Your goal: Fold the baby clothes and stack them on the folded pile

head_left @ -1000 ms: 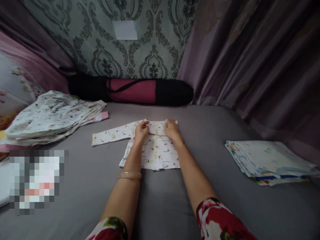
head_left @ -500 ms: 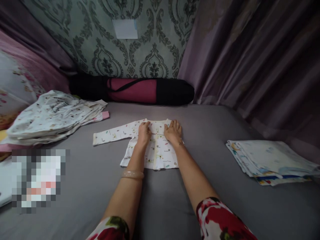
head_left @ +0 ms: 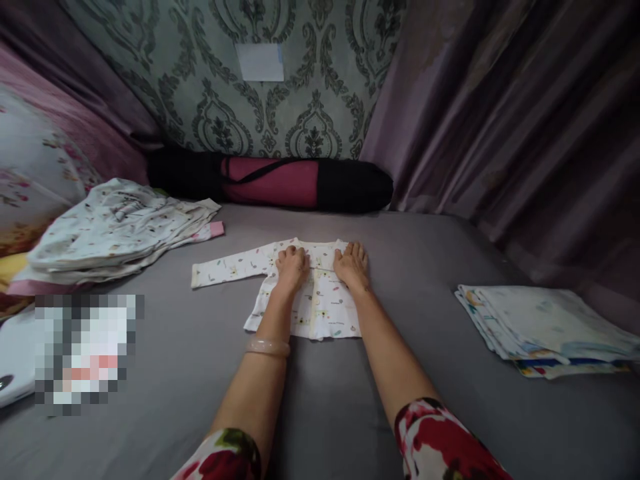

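A small white baby shirt [head_left: 327, 313] with tiny coloured prints lies front up on the grey bed. One sleeve [head_left: 225, 268] stretches out to the left, while the other appears folded across the upper chest. My left hand [head_left: 293, 268] rests on the chest near the left shoulder, palm down with fingers slightly bent and apart; a pale bangle [head_left: 269, 347] circles that forearm. On the right shoulder edge, my right hand [head_left: 352, 267] lies flat with its fingers stretched out. Both hands cover parts of the cloth.
Several printed baby clothes [head_left: 115, 227] are piled at the left. Folded cloths [head_left: 540, 323] are stacked at the right. A long black and maroon bag [head_left: 273, 183] lies along the wall. A white phone-like object [head_left: 17, 357] and a blurred-out item [head_left: 95, 353] are at the lower left.
The fingers of my left hand have loosened from a closer curl and now spread over the cloth. My right hand stays on the shoulder edge. The whole view has shifted slightly.
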`<state>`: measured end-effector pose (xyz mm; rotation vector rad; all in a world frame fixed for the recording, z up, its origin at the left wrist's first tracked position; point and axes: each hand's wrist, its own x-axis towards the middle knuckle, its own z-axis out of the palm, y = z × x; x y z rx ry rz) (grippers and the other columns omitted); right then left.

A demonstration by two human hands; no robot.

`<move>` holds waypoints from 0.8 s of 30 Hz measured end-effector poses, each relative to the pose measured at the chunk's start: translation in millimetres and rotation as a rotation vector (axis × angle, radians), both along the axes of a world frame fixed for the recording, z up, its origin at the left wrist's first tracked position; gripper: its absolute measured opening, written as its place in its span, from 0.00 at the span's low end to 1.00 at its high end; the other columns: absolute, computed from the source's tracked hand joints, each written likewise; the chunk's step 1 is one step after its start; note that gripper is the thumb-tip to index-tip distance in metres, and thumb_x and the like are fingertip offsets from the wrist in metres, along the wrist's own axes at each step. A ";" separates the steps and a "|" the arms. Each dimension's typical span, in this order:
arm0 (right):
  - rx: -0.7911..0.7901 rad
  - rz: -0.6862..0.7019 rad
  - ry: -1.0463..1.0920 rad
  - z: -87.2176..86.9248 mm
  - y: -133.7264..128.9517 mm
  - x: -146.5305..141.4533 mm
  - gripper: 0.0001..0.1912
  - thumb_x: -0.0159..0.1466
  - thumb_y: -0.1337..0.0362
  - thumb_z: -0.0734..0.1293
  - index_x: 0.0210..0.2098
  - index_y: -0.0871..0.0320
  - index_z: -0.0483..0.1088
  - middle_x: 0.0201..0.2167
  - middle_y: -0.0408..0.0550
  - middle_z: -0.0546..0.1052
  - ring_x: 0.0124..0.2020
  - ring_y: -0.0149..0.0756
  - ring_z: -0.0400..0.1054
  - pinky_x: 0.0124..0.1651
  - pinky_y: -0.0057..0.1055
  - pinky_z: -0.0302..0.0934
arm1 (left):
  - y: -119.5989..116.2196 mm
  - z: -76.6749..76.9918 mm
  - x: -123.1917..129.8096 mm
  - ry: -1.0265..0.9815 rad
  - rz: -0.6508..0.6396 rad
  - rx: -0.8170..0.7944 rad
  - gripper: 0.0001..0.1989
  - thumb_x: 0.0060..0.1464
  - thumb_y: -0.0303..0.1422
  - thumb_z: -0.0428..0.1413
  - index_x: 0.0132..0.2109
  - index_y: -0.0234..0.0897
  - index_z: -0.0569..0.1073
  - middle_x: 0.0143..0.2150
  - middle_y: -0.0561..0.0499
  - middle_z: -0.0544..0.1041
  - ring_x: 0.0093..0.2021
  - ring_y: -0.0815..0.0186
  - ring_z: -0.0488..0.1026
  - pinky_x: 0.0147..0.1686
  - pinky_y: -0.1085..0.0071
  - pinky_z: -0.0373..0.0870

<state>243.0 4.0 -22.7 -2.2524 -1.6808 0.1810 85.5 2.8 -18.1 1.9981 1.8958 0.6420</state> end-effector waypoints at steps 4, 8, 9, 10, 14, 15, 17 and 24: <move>-0.011 0.106 -0.007 14.0 -3.9 -10.8 0.31 0.72 0.58 0.50 0.68 0.71 0.52 0.70 0.66 0.50 0.71 0.52 0.38 0.69 0.50 0.31 | 2.1 16.4 -9.1 -0.038 0.013 -0.007 0.17 0.60 0.34 0.52 0.55 0.37 0.71 0.61 0.34 0.66 0.60 0.42 0.60 0.56 0.49 0.58; -0.051 0.333 0.019 28.4 -12.0 -37.9 0.31 0.72 0.56 0.49 0.70 0.65 0.50 0.72 0.60 0.46 0.72 0.48 0.35 0.69 0.51 0.29 | 6.8 35.1 -42.4 -0.154 0.120 0.071 0.15 0.58 0.34 0.54 0.51 0.36 0.74 0.53 0.34 0.72 0.58 0.45 0.65 0.58 0.52 0.58; -0.062 0.386 0.025 30.0 -14.2 -44.6 0.31 0.72 0.55 0.48 0.70 0.63 0.49 0.72 0.59 0.45 0.72 0.47 0.34 0.69 0.50 0.28 | 7.5 37.6 -53.1 -0.180 0.165 0.084 0.14 0.58 0.34 0.54 0.50 0.36 0.75 0.52 0.35 0.73 0.57 0.45 0.66 0.58 0.52 0.58; -0.073 0.430 0.027 30.6 -16.2 -50.4 0.31 0.72 0.55 0.48 0.70 0.62 0.48 0.72 0.57 0.44 0.73 0.45 0.33 0.70 0.50 0.27 | 7.8 38.9 -63.7 -0.196 0.216 0.084 0.14 0.58 0.34 0.54 0.49 0.36 0.75 0.50 0.35 0.74 0.57 0.45 0.66 0.58 0.52 0.58; -0.112 0.525 0.016 23.7 -21.4 -63.0 0.31 0.72 0.54 0.48 0.71 0.61 0.48 0.73 0.53 0.44 0.73 0.43 0.32 0.70 0.48 0.25 | 5.8 37.4 -93.9 -0.188 0.375 0.010 0.10 0.56 0.33 0.55 0.44 0.35 0.75 0.48 0.34 0.76 0.56 0.44 0.69 0.56 0.50 0.61; -0.115 0.533 0.010 20.5 -21.7 -64.1 0.31 0.72 0.54 0.48 0.70 0.61 0.48 0.72 0.52 0.45 0.73 0.43 0.32 0.70 0.48 0.26 | 4.9 36.9 -96.5 -0.192 0.396 -0.007 0.09 0.56 0.33 0.55 0.42 0.35 0.75 0.48 0.33 0.76 0.55 0.44 0.69 0.55 0.49 0.62; -0.108 0.536 -0.006 14.3 -21.6 -65.2 0.31 0.72 0.54 0.48 0.70 0.60 0.49 0.72 0.50 0.47 0.72 0.44 0.33 0.70 0.48 0.27 | 3.2 37.3 -95.8 -0.189 0.395 -0.042 0.08 0.56 0.33 0.56 0.42 0.35 0.75 0.48 0.33 0.77 0.55 0.43 0.70 0.54 0.50 0.63; -0.078 0.485 -0.021 6.8 -21.7 -67.4 0.30 0.72 0.52 0.46 0.70 0.53 0.51 0.72 0.45 0.49 0.72 0.47 0.34 0.69 0.53 0.27 | -1.0 44.2 -77.5 -0.023 0.320 -0.162 0.18 0.60 0.37 0.50 0.54 0.36 0.73 0.55 0.36 0.76 0.58 0.49 0.69 0.54 0.56 0.65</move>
